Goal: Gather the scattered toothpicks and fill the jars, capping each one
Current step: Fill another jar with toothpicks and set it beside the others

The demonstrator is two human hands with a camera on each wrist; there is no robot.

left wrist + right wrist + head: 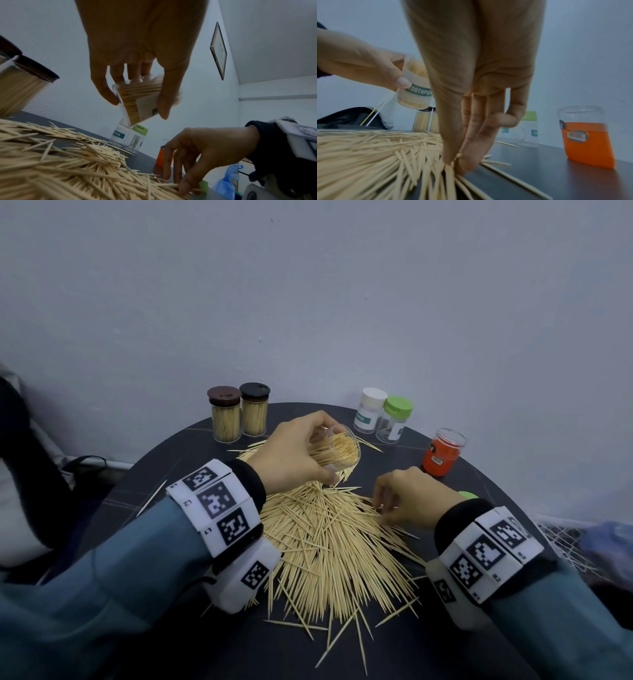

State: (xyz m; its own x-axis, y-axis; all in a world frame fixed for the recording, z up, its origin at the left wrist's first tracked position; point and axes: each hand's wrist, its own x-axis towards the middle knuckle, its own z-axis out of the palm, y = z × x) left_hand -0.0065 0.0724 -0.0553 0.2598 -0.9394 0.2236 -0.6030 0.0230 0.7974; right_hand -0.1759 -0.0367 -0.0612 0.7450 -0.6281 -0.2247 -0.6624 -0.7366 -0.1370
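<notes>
Beyond the left hand, two capped clear jars packed with toothpicks on the dark round bench. Left hand wrapped round a tilted, uncapped clear plastic jar of toothpicks, raised above the loose heap of pale wooden toothpicks. Right hand, fingertips down, pinching toothpicks at the heap's edge. Beyond it, an open orange-labelled jar.

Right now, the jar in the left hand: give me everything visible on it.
The jar is clear plastic, round, uncapped, with a green band reading TOOTHPICK. It is packed nearly full of toothpicks, tips showing at the open mouth. The left hand grips it by the sides, tilted, mouth toward the camera, in the air above the toothpick pile. Nothing else touches it.
</notes>
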